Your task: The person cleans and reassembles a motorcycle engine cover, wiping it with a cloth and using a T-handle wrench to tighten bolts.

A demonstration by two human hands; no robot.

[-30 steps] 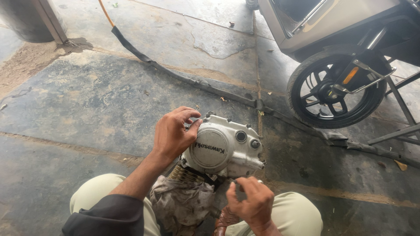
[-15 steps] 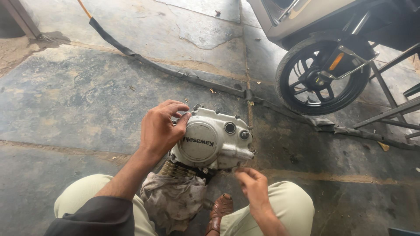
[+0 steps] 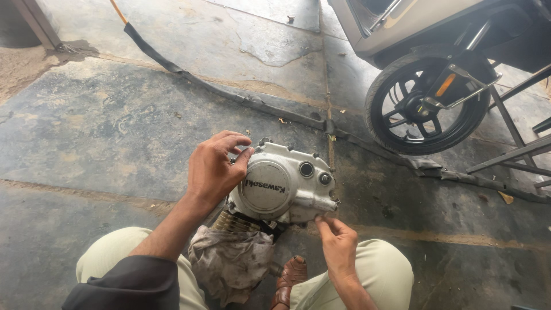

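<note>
Silver-grey cast metal, scuffed and dull: an engine casing [image 3: 287,186] was seen at the centre of the frame, w/ its finned cylinder end sunk into a grimy rag [image 3: 232,261] betw. the person's knees, lower centre. The left hand [image 3: 213,169] was clamped on the casing's upper-left edge, thumb on the face and fingers curled over the rim. The right hand [image 3: 338,244] was set at the lower-right edge, fingertips drawn together against the metal; whether sth. small was pinched there could not be told. The hands were kept apart, one at each side of the casing.

The step in hand was judged to be work along the casing's bottom rim, approx. where the cover bolts sit, w/ the left hand used as a brace. Any further move there would call for the casing to be held steady on the rag and for a fine fingertip grip.

No packages or signs were seen. One label only: dark lettering across the round cover plate at centre. An orange reflector [image 3: 445,85] was noted on the scooter wheel [image 3: 427,103], upper right. A black rubber strip [image 3: 229,95] was laid across the stone floor [image 3: 103,132] from upper left to right. A brown sandal [image 3: 290,278] showed at bottom centre.
</note>
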